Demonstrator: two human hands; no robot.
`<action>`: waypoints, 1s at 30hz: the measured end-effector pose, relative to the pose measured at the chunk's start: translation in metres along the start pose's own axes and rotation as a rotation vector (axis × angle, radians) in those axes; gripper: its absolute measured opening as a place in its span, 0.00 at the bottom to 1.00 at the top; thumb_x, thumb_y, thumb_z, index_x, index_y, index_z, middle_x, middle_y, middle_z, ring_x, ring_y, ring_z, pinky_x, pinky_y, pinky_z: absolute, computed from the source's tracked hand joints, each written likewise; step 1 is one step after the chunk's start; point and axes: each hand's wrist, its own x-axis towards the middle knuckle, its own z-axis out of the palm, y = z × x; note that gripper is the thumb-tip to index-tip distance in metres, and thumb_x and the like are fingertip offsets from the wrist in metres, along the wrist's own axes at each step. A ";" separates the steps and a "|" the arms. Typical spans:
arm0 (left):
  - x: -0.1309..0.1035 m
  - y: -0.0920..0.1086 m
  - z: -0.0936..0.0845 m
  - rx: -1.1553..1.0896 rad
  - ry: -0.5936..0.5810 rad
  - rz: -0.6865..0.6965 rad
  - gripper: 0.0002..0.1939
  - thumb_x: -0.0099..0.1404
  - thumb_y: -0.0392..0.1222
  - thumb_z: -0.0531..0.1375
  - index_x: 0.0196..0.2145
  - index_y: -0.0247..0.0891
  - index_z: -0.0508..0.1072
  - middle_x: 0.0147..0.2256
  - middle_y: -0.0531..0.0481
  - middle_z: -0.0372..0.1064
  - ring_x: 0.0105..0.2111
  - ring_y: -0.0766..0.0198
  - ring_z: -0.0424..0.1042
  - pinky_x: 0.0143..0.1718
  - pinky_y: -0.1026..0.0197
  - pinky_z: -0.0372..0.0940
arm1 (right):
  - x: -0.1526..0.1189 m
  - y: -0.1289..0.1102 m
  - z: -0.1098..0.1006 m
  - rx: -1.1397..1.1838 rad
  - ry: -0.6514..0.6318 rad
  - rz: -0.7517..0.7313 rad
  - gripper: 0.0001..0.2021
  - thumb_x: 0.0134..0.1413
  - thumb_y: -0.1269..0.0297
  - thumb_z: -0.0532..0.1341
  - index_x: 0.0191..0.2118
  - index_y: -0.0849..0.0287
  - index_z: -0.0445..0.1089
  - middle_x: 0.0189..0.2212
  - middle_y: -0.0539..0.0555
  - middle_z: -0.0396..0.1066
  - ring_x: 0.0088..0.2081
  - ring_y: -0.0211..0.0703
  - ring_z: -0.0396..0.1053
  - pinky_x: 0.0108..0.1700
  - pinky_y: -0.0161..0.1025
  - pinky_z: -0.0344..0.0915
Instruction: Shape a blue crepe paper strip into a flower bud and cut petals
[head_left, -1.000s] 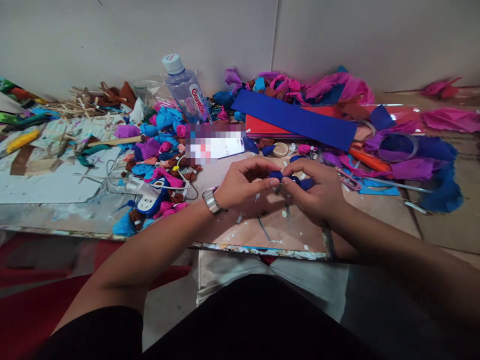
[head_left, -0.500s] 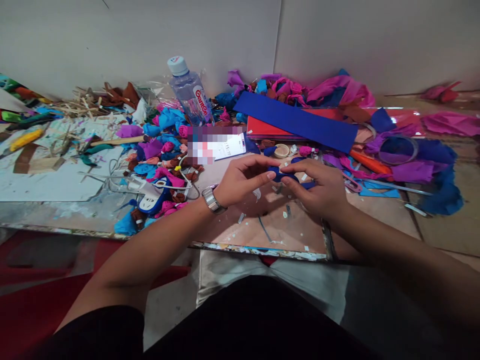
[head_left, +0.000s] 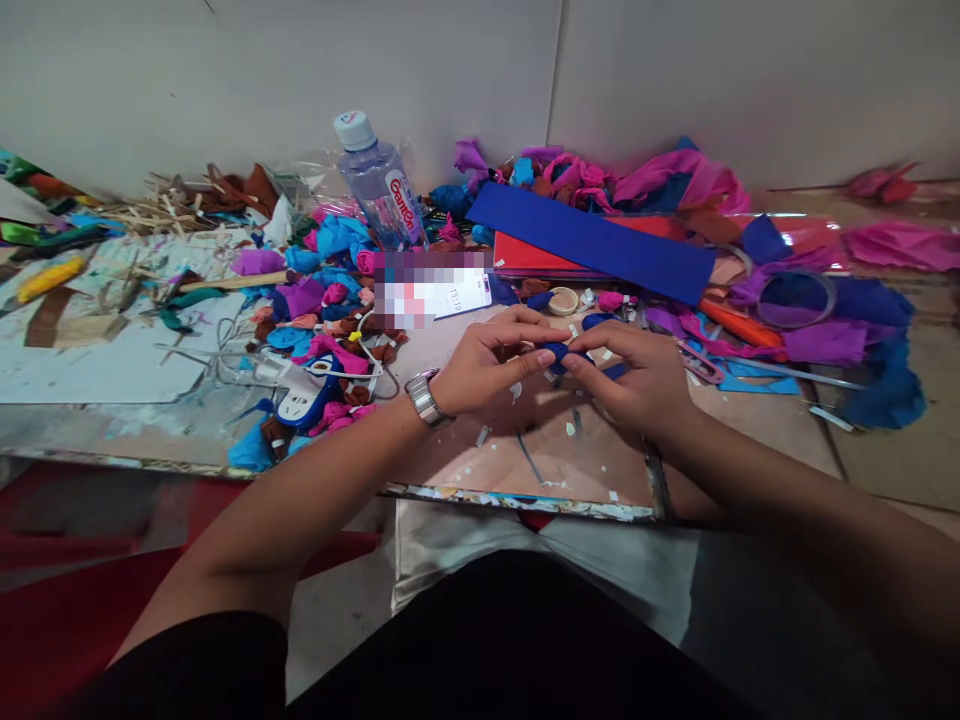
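The left hand (head_left: 484, 368) and right hand (head_left: 646, 378) pinched a blue scrap (head_left: 558, 357) with their fingers mid-frame, maybe not done. Crumpled bits (head_left: 341, 237) lay left, a flat strip (head_left: 592, 243) above.

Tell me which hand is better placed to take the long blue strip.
Probably the right hand, closer to the near end of the long blue strip. The left hand is farther from that end. Both hold the small blue piece, so the right would first let go.
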 end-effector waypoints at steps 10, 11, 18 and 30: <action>-0.002 -0.001 0.007 0.025 0.059 0.027 0.18 0.61 0.49 0.75 0.46 0.40 0.84 0.45 0.43 0.82 0.42 0.62 0.79 0.43 0.60 0.72 | 0.002 -0.003 0.001 0.019 0.034 0.032 0.04 0.61 0.60 0.71 0.37 0.51 0.79 0.34 0.50 0.82 0.36 0.47 0.79 0.43 0.46 0.73; -0.002 -0.001 0.007 0.026 0.056 0.028 0.18 0.60 0.49 0.75 0.45 0.40 0.84 0.44 0.43 0.82 0.42 0.62 0.79 0.43 0.60 0.72 | 0.002 -0.003 0.001 0.016 0.035 0.026 0.03 0.61 0.60 0.71 0.37 0.51 0.79 0.34 0.50 0.82 0.36 0.48 0.79 0.43 0.46 0.73; -0.001 -0.002 0.007 -0.076 0.115 -0.061 0.19 0.62 0.52 0.74 0.46 0.39 0.83 0.44 0.44 0.83 0.39 0.63 0.80 0.42 0.60 0.74 | 0.001 -0.001 -0.001 -0.050 0.036 -0.033 0.08 0.61 0.59 0.72 0.46 0.47 0.81 0.43 0.51 0.84 0.43 0.52 0.82 0.48 0.51 0.75; -0.001 -0.001 0.007 -0.139 0.107 -0.071 0.17 0.61 0.47 0.75 0.44 0.37 0.80 0.41 0.46 0.81 0.39 0.66 0.81 0.44 0.64 0.76 | 0.002 -0.001 -0.001 -0.067 0.045 -0.089 0.02 0.65 0.62 0.68 0.40 0.51 0.80 0.36 0.50 0.83 0.37 0.48 0.80 0.44 0.47 0.72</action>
